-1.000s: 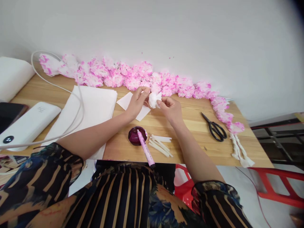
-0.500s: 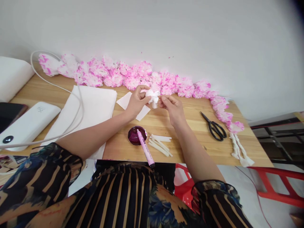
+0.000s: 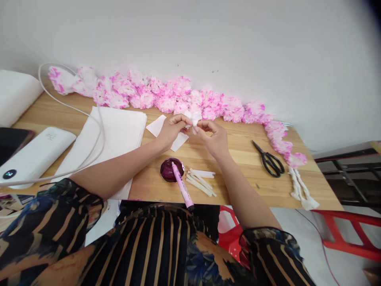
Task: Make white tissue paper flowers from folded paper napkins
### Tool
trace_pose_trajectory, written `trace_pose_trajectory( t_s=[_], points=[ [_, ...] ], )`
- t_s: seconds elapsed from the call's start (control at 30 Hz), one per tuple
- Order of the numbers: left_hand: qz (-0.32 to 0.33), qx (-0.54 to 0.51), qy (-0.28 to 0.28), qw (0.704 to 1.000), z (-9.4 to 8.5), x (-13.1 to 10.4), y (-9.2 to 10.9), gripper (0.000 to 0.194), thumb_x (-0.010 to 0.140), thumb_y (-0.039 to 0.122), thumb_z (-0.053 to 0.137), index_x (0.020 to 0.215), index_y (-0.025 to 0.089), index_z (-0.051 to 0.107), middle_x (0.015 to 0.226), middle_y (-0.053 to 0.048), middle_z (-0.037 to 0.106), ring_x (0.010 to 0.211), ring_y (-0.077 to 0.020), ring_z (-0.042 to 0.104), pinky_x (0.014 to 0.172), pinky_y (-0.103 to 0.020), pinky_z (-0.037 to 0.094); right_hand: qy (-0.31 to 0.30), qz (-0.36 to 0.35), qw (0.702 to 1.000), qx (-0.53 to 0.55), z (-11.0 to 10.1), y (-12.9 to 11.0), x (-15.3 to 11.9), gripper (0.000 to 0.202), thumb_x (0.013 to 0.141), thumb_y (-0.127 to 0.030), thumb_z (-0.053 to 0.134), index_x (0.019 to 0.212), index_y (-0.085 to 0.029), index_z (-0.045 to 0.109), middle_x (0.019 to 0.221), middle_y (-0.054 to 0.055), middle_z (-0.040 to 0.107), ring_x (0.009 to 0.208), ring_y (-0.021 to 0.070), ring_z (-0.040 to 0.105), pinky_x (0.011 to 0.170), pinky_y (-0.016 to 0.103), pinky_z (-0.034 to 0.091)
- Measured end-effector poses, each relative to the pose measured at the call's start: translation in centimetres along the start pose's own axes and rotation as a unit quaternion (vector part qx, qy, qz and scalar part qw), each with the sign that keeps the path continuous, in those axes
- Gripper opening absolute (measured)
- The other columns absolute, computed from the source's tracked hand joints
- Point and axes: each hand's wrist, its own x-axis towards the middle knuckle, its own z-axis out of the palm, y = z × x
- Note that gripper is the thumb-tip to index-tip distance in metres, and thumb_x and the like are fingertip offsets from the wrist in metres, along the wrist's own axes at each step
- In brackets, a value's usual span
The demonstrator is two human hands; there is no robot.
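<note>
A small white paper flower (image 3: 195, 115) is pinched between both hands above the middle of the table. My left hand (image 3: 173, 129) is closed on its left side, thumb and forefinger together. From the right, the thumb and forefinger of my right hand (image 3: 214, 137) close on its base. The fingers hide part of the flower. Pieces of white paper (image 3: 179, 142) lie under and beside my left hand. Nearer me, a pink marker (image 3: 183, 186) leans on a small dark dish (image 3: 167, 171) stained purple, with several white sticks (image 3: 200, 182) beside it.
Pink and white paper flowers (image 3: 166, 95) run in a row along the wall. Black scissors (image 3: 269, 160) and twisted white paper strips (image 3: 300, 188) lie to the right. On the left are stacked white sheets (image 3: 119, 127), a white power bank (image 3: 38, 157) and a looping cable (image 3: 67, 104).
My right hand has moved slightly left, from the flower's side onto its base. My left fingers have shifted right across the flower, so the two hands are closer together.
</note>
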Motion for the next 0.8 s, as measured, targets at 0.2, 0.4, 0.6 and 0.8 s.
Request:
trace_pose_trajectory(
  t_s=[0.2,0.4,0.6,0.8],
  points=[
    [-0.022,0.038,-0.036,0.998,-0.04,-0.27,0.16,0.001,0.075,0.015,0.067,0.075,0.016,0.068,0.073,0.001,0.067,0.067,-0.0094,0.062,0.068,-0.023,0.051,0.018,-0.007,1.000,-0.016,-0.03,0.12,0.02,0.012,0.085,-0.031,0.066,0.082,-0.022,0.073,0.082,0.000,0.076,0.078,0.0164,0.068,0.079,0.032,0.055],
    [0.033,0.103,-0.075,0.991,-0.29,-0.16,-0.36,0.022,0.076,0.033,0.079,0.089,0.016,0.072,0.091,-0.005,0.075,0.083,-0.0136,0.066,0.074,-0.024,0.051,0.028,0.028,0.999,-0.012,-0.27,0.11,0.08,0.020,0.087,-0.036,0.063,0.090,-0.022,0.077,0.089,0.003,0.079,0.080,0.0176,0.070,0.078,0.033,0.056],
    [0.061,0.144,-0.050,0.986,-0.28,-0.24,-0.29,0.016,0.081,0.031,0.074,0.084,0.015,0.073,0.087,-0.004,0.075,0.078,-0.0121,0.064,0.074,-0.024,0.050,0.018,0.019,1.000,-0.015,-0.11,0.42,0.03,0.022,0.088,-0.037,0.063,0.096,-0.026,0.080,0.094,0.003,0.080,0.088,0.0207,0.071,0.085,0.037,0.057],
    [0.072,0.194,-0.035,0.978,-0.08,-0.60,0.27,0.014,0.084,0.027,0.070,0.078,0.015,0.071,0.079,-0.003,0.072,0.072,-0.0114,0.060,0.070,-0.024,0.046,-0.001,-0.023,0.997,-0.068,-0.08,0.92,-0.05,0.019,0.089,-0.033,0.063,0.093,-0.027,0.080,0.090,0.002,0.078,0.086,0.0212,0.070,0.083,0.037,0.054]
  ],
)
